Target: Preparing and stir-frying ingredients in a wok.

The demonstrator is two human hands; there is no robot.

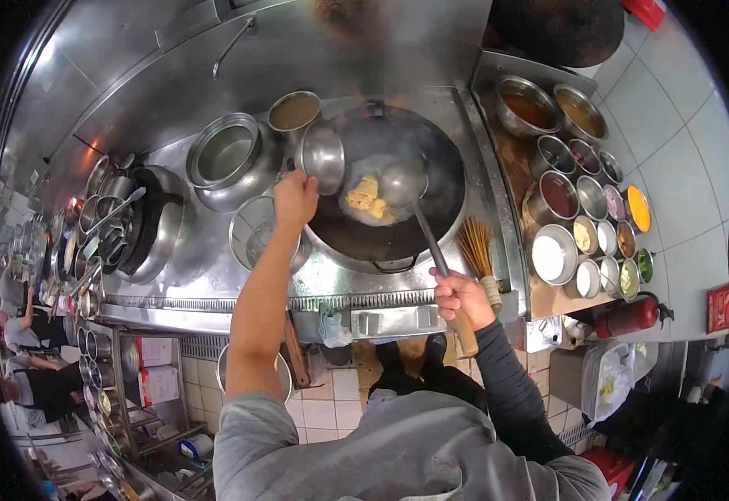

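A large dark wok (414,232) sits on the steel range before me, with a yellow clump of food (366,195) in pale liquid at its middle. My left hand (296,197) grips a steel bowl (322,158) by its near edge. That bowl is tilted on its side over the wok's left rim, and no food shows in it. In my right hand (462,299) is the wooden handle of a wok ladle (430,235). Its round scoop (404,183) rests in the wok against the right side of the food. Faint steam rises there.
Left of the wok stand a wire strainer (248,235), a steel pot of liquid (223,150) and a container of brown liquid (294,111). A bamboo wok brush (478,250) lies at the right. Several seasoning bowls (555,255) fill the right counter. Co-workers (38,382) are at far left.
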